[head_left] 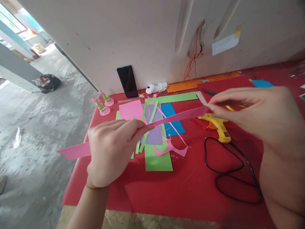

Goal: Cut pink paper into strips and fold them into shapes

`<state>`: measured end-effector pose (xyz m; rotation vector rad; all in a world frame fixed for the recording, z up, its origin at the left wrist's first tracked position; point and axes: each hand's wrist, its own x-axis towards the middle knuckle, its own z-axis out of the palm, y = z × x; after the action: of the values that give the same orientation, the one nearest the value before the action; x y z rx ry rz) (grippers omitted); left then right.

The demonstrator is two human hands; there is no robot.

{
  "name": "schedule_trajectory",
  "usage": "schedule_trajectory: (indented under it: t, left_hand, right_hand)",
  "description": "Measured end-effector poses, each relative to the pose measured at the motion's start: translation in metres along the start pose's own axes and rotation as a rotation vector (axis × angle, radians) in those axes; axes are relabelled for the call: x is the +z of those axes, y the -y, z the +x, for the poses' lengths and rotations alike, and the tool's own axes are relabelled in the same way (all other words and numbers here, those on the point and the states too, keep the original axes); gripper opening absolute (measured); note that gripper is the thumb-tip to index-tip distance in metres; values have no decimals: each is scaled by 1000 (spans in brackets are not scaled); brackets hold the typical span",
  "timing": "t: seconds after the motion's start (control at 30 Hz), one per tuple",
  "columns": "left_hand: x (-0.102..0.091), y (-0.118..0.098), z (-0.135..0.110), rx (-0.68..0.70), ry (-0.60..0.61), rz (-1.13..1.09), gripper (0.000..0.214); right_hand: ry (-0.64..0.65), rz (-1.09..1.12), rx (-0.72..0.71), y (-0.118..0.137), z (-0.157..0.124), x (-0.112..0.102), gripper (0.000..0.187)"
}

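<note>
A long pink foam-like strip (179,115) is stretched above the red table between my two hands. My left hand (111,149) grips it partway along, and its free end sticks out on the left past my wrist. With thumb and fingertips, my right hand (252,111) pinches the strip's right end. Beneath it lie a green sheet (158,160), a purple sheet (154,136), a blue sheet (175,122) and a pink sheet (131,109). A curved pink offcut (169,147) and several thin green strips rest on these sheets.
A yellow glue gun (220,127) with a looped black cord (221,173) lies at right. A phone (128,81) leans on the white wall. Two small pink-and-green figures (102,106) stand at the table's left corner. Dark-bladed scissors (208,92) lie behind my right hand.
</note>
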<state>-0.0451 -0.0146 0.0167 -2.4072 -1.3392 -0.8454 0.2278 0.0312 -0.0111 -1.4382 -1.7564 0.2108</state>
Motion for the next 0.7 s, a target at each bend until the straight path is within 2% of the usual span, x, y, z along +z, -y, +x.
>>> schedule_trajectory:
  t: [0.1,0.13,0.17,0.23,0.27,0.33,0.37,0.43,0.5,0.57,0.63,0.7]
  left_hand:
    - [-12,2,-1,-219,-178,119,29]
    - [-14,3,-1,-258,-239,147,29]
    - [-15,3,-1,-302,-247,159,26]
    - [-11,3,-1,-225,-291,125,19]
    - [-7,2,0,-161,-297,92,13]
    - [5,-3,2,-23,-272,20,5]
    - [13,-8,3,10,-244,-9,1]
    - [29,-19,6,150,-150,-83,11]
    - [43,-31,8,241,-96,-134,17]
    - [51,-39,9,316,2,-193,17]
    - [53,-41,10,346,49,-215,24]
    - [48,-39,11,343,43,-223,24]
  right_hand:
    - [-171,-201,156,-22,11,-9,1]
    - [-197,-222,206,-25,13,-10,6]
    - [-201,-197,218,-25,13,-11,11]
    - [-166,-52,160,-15,7,-8,14]
    - [-65,35,119,-6,1,-4,18]
    - [87,295,77,13,-12,7,24]
    - [190,392,99,21,-18,13,26]
    - [308,508,124,32,-28,24,43]
    - [385,540,93,37,-31,32,49]
    - [425,506,55,36,-30,35,43]
    - [443,431,51,34,-26,34,35]
    - [483,354,35,31,-23,33,32]
